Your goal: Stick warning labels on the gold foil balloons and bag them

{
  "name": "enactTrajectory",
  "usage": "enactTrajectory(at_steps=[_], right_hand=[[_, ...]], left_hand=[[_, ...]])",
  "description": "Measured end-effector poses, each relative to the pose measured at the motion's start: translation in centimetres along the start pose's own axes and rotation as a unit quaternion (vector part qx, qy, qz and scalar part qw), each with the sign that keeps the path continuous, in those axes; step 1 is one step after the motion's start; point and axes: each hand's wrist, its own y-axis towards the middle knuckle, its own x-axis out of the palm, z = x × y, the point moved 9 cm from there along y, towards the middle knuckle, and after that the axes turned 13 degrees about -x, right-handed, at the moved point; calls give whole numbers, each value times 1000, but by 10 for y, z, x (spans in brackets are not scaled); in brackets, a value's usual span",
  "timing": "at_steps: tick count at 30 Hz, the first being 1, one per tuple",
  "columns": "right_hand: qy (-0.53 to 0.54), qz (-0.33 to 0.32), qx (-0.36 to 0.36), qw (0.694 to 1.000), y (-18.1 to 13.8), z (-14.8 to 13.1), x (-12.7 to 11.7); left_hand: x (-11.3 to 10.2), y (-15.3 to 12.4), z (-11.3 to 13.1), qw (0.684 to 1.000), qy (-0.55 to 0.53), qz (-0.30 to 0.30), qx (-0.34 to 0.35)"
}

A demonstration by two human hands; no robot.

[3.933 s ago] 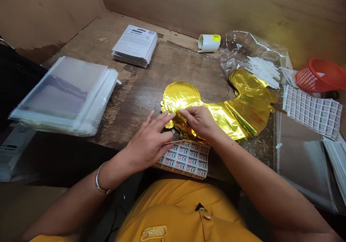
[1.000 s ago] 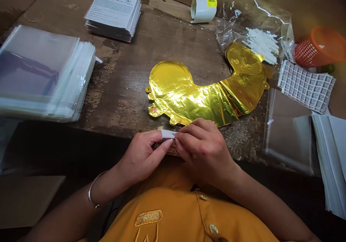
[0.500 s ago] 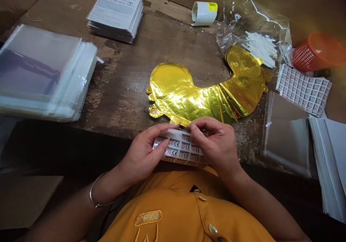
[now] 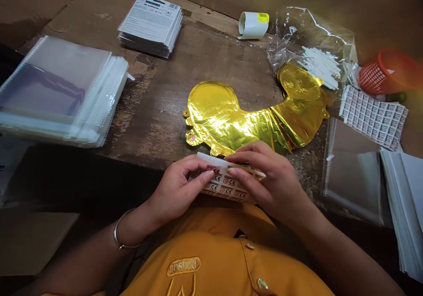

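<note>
A flat gold foil balloon (image 4: pixel 231 119) lies spread on the worn wooden table (image 4: pixel 205 62), curving up to the right. At the table's near edge, both hands grip a sheet of small CE stickers (image 4: pixel 224 183). My left hand (image 4: pixel 178 190) pinches the sheet's left end between thumb and fingers. My right hand (image 4: pixel 267 181) lies over the sheet's right part, its fingers closed on the top edge, where a white strip is folded back.
A thick stack of clear sleeves (image 4: pixel 59 93) sits at the left, printed cards (image 4: pixel 152 22) at the back. A label roll (image 4: pixel 253 24), a bag of white sticks (image 4: pixel 319 62), an orange basket (image 4: pixel 388 71), another sticker sheet (image 4: pixel 373 117) and more sleeves (image 4: pixel 357 172) fill the right.
Both hands have left the gold balloon and taken up the sticker sheet at the table's edge. Over the last second the sheet's white top edge has been folded back.
</note>
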Motion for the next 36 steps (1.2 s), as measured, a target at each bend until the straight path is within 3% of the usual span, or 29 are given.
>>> enactTrajectory(at_steps=[5, 11, 15, 17, 19, 21, 24, 26, 28, 31, 36], right_hand=[[10, -85, -18, 996, 14, 1, 13], [-16, -88, -33, 995, 18, -11, 18], [-22, -111, -44, 993, 18, -19, 19], [-14, -93, -36, 995, 21, -17, 13], [7, -32, 5, 999, 26, -3, 0], [50, 66, 80, 993, 31, 23, -12], [130, 160, 161, 965, 39, 60, -2], [148, 150, 167, 963, 49, 72, 19], [149, 114, 176, 966, 54, 79, 42], [151, 73, 209, 963, 53, 87, 63], [129, 75, 226, 963, 50, 90, 62]], left_hand=[[5, -4, 8, 996, 71, -2, 47], [6, -5, 15, 988, 116, 7, 99], [4, -2, 10, 990, 114, 9, 84], [-2, -2, 7, 991, 116, 24, 69], [-12, -2, 6, 986, 139, 51, 72], [-20, -4, 15, 970, 192, 76, 130], [-21, -11, 33, 902, 317, 86, 282], [-18, -7, 34, 856, 393, 75, 326], [-17, 4, 27, 838, 441, 52, 317], [-15, 12, 18, 834, 457, 26, 306], [-14, 11, 15, 842, 443, 17, 308]])
